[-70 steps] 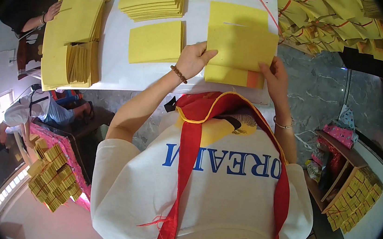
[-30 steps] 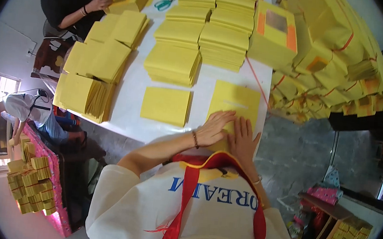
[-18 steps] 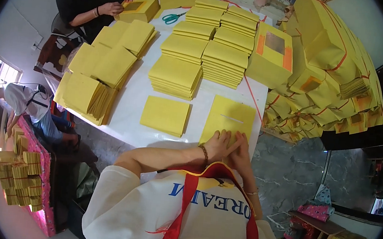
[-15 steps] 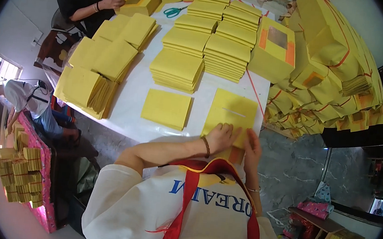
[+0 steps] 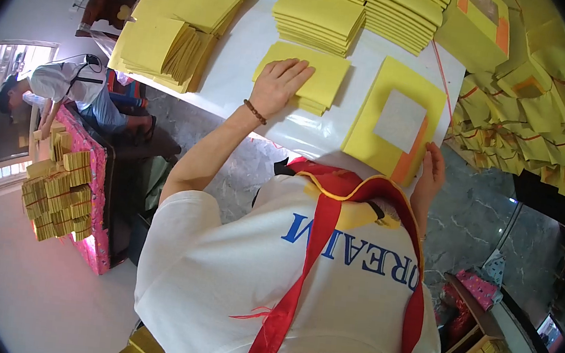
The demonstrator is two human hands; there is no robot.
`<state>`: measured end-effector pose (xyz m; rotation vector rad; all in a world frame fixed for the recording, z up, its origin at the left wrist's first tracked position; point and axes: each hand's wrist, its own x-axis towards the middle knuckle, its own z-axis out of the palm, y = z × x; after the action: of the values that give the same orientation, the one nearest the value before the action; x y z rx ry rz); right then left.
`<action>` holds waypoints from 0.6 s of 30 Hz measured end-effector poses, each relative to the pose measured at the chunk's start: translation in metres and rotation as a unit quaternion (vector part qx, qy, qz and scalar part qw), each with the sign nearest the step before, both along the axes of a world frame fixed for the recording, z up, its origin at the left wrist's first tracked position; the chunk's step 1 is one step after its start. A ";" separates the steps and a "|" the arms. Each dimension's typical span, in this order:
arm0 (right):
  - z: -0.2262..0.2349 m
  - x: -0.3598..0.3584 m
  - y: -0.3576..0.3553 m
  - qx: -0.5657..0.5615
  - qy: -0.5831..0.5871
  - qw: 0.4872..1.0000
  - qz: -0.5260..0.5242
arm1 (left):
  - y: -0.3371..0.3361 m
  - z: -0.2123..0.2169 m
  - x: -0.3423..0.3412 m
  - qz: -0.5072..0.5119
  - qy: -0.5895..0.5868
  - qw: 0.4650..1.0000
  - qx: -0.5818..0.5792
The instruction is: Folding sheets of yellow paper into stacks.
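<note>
My left hand (image 5: 282, 88) lies with fingers stretched out on a small pile of folded yellow paper pieces (image 5: 327, 78) on the white-covered table (image 5: 231, 78). To the right, near the table's front edge, is a flat yellow paper piece (image 5: 375, 97) with a pale rectangular window (image 5: 400, 120) and an orange strip. Beside that piece's right edge rests my right hand (image 5: 430, 170), its fingers loosely extended. Whether its fingertips touch the paper I cannot tell. Neither hand visibly grips anything.
Stacks of folded yellow paper (image 5: 316, 18) stand behind, with more piles (image 5: 151, 49) at left. A yellow box (image 5: 473, 31) is at the far right, near heaped tied bundles (image 5: 544, 114). At left, a person (image 5: 75, 86) leans over a pink-edged table (image 5: 102, 206) holding yellow bundles.
My left hand has moved left from the flat piece to the small pile. The flat piece shows a large pale window instead of a thin slit. The view has shifted, so the table sits higher.
</note>
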<state>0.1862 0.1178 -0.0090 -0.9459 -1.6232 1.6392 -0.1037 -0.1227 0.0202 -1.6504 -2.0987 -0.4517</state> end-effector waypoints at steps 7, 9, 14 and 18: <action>-0.001 -0.002 0.001 0.010 -0.006 1.000 0.003 | -0.016 -0.024 -0.006 0.020 -0.108 0.970 -0.215; -0.002 -0.002 0.002 0.014 -0.006 1.000 0.009 | -0.023 -0.032 0.005 0.035 -0.079 0.973 -0.212; -0.003 0.002 0.008 0.108 -0.060 0.992 0.015 | -0.021 -0.041 0.007 0.031 -0.099 0.973 -0.208; -0.006 -0.001 0.011 0.241 -0.076 0.967 0.009 | -0.019 -0.017 0.006 -0.010 -0.104 0.965 -0.242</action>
<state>0.1855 0.1286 -0.0154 -0.8151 -2.0142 1.1165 -0.0973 -0.1419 0.0027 -1.9585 -2.4961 -0.1217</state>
